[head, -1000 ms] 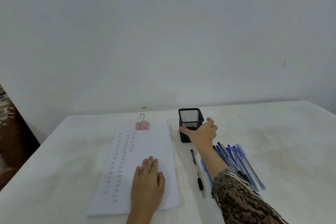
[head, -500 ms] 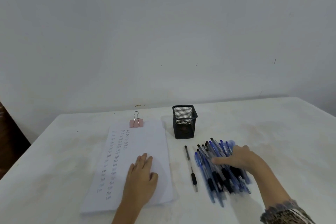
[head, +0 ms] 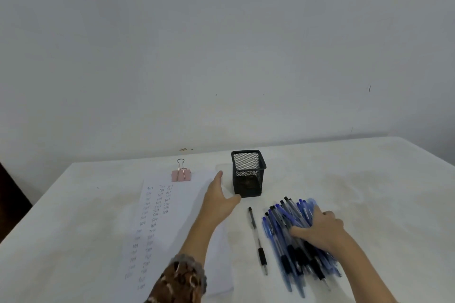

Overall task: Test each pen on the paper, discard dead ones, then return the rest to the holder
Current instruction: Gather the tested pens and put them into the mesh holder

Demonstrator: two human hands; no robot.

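Observation:
A black mesh holder (head: 248, 174) stands upright at the middle of the white table. A heap of blue and black pens (head: 285, 233) lies to its front right. My right hand (head: 320, 229) lies on the heap, thumb and curled fingers closed round several pens. One black pen (head: 256, 236) lies alone, left of the heap. The paper (head: 172, 216), covered with small written test marks, lies to the left. My left hand (head: 219, 202) reaches over the paper's right edge with straight fingers, its thumb at the holder's lower left corner.
A pink binder clip (head: 181, 174) holds the top of the paper. The white table (head: 369, 192) meets a white wall at the back. A dark strip shows past the table's left edge.
My left hand has left the lower part of the paper and moved up beside the holder. My right hand has curled round the pens in the heap.

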